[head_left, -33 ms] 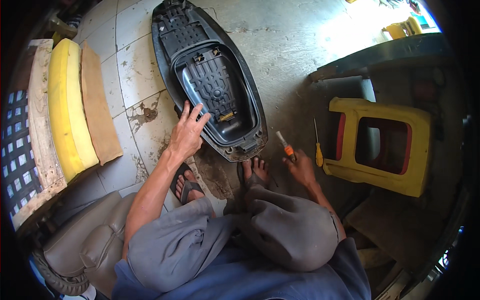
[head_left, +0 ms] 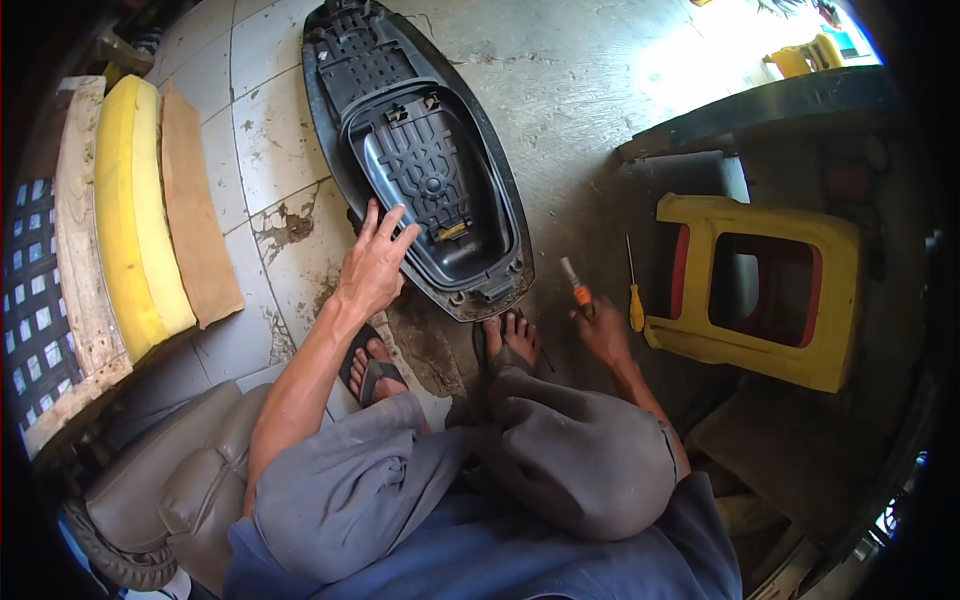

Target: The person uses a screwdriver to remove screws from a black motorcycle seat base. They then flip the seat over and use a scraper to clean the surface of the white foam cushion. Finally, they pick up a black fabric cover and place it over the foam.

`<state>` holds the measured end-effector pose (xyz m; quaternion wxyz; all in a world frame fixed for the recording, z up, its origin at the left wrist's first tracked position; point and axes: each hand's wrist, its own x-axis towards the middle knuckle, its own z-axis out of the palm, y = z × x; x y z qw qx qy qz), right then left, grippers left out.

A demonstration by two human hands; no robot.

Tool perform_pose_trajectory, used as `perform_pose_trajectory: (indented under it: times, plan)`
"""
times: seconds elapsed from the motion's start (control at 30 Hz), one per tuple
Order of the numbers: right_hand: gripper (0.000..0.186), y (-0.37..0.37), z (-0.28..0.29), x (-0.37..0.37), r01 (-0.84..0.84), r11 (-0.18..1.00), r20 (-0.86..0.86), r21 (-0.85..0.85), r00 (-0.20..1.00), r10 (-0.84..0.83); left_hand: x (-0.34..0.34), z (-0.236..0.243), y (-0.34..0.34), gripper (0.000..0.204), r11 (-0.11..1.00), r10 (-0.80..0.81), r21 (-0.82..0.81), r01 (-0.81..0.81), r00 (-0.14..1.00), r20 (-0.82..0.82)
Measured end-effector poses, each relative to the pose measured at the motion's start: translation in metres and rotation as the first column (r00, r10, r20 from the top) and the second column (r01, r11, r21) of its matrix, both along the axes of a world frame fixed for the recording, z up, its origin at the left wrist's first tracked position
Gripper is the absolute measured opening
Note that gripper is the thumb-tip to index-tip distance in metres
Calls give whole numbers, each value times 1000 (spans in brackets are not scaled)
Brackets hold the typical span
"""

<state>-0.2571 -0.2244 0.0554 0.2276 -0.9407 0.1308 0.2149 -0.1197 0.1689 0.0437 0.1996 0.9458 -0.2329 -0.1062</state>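
Blk seat (head_left: 425, 185) cut off at top edge. L hand (head_left: 372, 268) covers bit of its rim; thumb mostly hidden, can't tell if gripping. R hand (head_left: 603, 335) hides rear of orange tool (head_left: 582, 295); tip too small/blurry to ID. Heels of both feet (head_left: 515, 345) hidden under trousers (head_left: 590, 465). Tyre (head_left: 112, 566), btm L, partly behind cushion (head_left: 165, 480). Yellow thing (head_left: 800, 60), top R, unclear.

Seat base (head_left: 430, 180): black, raised maze-like pattern inside. Tool (head_left: 582, 296): orange, pale tip. Screwdriver (head_left: 636, 308): yellow handle. Stool (head_left: 701, 265): yellow, red inside. Foam slab (head_left: 140, 220): yellow. Board (head_left: 198, 220): tan. Crate (head_left: 36, 300): black lattice. Trousers (head_left: 590, 460): plain grey. Shirt (head_left: 460, 560): navy blue. Floor tiles (head_left: 275, 130): white, brown blotches. Cushion (head_left: 160, 480): grey-brown.
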Motion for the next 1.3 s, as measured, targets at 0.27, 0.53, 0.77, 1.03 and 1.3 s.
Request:
perform_pose_trajectory:
  times: [0.27,0.53,0.77,1.03,1.3]
  plan:
    - [29,-17,-33,-25,211,977,-104,-18,972,-212,0,10,25,88,994,13,-104,-19,998,-54]
    - [38,16,-10,-37,435,871,-24,229,897,-442,50,12,15,72,930,-353,170,326,922,162]
    - [45,25,82,2,4,998,249,69,968,-21,37,-12,-73,61,939,-326,8,344,881,343]
    - [37,80,80,13,-309,930,138,-197,931,339,45,-12,-78,62,913,-400,48,405,868,293]
    - [16,59,66,35,-127,970,-187,207,968,167,40,-12,-70,67,905,-425,113,410,880,212]
